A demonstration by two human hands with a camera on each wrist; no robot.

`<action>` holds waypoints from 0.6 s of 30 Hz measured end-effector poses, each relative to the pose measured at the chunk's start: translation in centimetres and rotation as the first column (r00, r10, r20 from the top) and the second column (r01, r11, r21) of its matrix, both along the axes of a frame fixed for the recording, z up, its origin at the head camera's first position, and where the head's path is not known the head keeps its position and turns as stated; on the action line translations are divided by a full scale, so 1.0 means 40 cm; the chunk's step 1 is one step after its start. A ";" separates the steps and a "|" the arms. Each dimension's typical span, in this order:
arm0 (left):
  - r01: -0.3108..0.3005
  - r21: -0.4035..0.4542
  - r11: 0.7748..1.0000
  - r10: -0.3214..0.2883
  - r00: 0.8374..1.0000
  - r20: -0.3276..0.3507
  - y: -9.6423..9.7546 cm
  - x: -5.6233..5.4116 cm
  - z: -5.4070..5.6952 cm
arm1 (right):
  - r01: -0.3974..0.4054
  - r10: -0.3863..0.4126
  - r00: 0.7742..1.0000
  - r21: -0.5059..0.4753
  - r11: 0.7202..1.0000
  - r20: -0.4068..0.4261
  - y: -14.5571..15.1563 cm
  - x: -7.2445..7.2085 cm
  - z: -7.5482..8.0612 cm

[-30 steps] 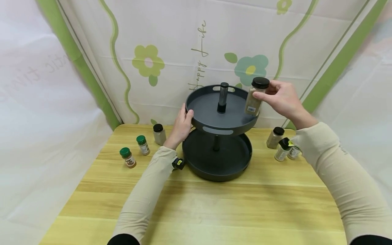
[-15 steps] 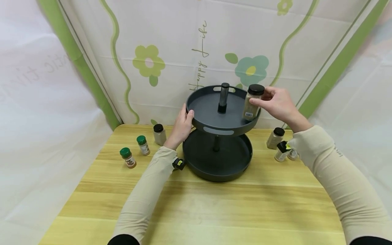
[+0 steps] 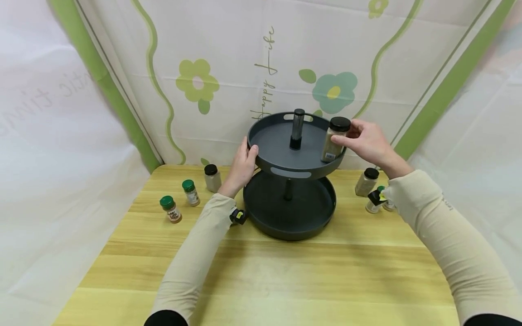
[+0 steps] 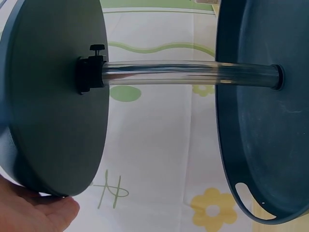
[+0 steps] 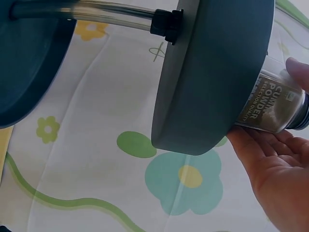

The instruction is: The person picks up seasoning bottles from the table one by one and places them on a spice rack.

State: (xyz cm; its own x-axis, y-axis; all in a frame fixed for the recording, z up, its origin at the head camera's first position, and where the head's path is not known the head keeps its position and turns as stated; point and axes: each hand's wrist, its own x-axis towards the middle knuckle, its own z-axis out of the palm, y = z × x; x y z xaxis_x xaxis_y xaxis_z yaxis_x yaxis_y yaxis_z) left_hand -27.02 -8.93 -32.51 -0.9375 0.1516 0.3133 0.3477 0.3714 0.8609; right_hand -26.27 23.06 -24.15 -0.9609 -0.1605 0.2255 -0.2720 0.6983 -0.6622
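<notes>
A dark grey two-tier tray stand (image 3: 285, 160) stands on the table, its round trays joined by a central post. My left hand (image 3: 243, 166) holds the upper tray's left edge, the thumb against the outer wall; in the left wrist view, part of that hand (image 4: 41, 210) lies at the tray's rim. My right hand (image 3: 369, 141) pinches a black-lidded spice jar (image 3: 335, 140) inside the upper tray's right rim. The jar is nearly upright; whether its base touches the tray I cannot tell. Its label in the right wrist view reads as cumin powder (image 5: 265, 101).
Two green-lidded spice jars (image 3: 170, 210) and a black-lidded jar (image 3: 212, 179) stand on the left of the table. On the right stands another black-lidded jar (image 3: 366, 182), with smaller jars (image 3: 373, 208) partly behind my right wrist camera. A patterned curtain (image 3: 228, 54) hangs behind.
My right hand has lowered the spice jar and brought it slightly left, down inside the upper tray's rim. The left hand keeps its place on the tray.
</notes>
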 end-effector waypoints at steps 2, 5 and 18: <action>0.000 0.006 1.000 0.000 1.000 -0.005 0.000 -0.001 0.004 | -0.013 0.013 1.000 -0.012 1.000 0.004 0.001 -0.001 0.000; -0.001 0.009 1.000 0.001 1.000 -0.002 0.001 0.000 0.007 | -0.028 0.028 0.999 -0.026 0.999 0.016 0.004 -0.002 -0.002; -0.037 0.013 0.999 0.037 0.999 -0.012 -0.002 -0.006 0.022 | -0.051 0.054 0.997 -0.048 0.998 0.051 0.012 -0.004 -0.006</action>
